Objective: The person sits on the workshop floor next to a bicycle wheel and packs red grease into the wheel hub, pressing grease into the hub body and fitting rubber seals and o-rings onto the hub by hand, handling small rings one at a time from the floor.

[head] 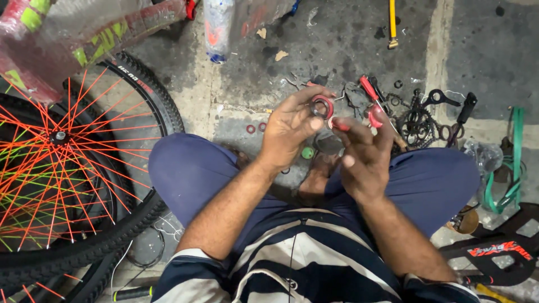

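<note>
Sitting cross-legged on the concrete floor [337,39] beside a bicycle wheel [62,168] with orange spokes.
The left hand [289,132] held a red-rimmed ring bearing [322,106] up between closed fingers above the lap; the right hand [362,154] was curled around what looked like a small red tool [338,125], just beside the ring. A chainring [415,123] lay beyond.

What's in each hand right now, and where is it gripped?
Left hand pinches a red ring by its rim. Right hand holds a small red part; grip unclear.
</note>
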The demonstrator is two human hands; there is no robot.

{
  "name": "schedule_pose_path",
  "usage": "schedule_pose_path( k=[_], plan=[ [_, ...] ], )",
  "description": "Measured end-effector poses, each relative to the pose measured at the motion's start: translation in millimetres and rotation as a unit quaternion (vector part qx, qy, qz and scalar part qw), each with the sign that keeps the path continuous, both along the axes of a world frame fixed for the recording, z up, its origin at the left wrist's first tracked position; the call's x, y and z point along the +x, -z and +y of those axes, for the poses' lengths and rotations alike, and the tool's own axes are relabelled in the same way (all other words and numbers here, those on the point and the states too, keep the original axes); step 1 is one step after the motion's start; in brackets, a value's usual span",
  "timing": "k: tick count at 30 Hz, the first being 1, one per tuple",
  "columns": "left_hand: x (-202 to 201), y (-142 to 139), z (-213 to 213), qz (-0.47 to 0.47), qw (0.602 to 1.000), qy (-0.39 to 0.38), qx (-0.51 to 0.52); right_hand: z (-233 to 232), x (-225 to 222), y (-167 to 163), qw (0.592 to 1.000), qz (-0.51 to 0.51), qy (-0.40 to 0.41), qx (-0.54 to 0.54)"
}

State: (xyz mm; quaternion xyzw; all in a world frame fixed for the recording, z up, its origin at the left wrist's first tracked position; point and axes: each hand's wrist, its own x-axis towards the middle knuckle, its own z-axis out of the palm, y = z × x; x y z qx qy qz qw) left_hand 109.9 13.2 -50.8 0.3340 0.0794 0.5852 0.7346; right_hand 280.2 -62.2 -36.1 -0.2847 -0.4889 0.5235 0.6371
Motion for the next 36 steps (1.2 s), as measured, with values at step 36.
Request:
schedule_pose_path(
  k=[36],
  plan=[
    [-4,-5,-1,0.036,0.999,-0.008,-0.013,11,-2,-7,0.938,-0.320,0.070,0.112]
  ],
)
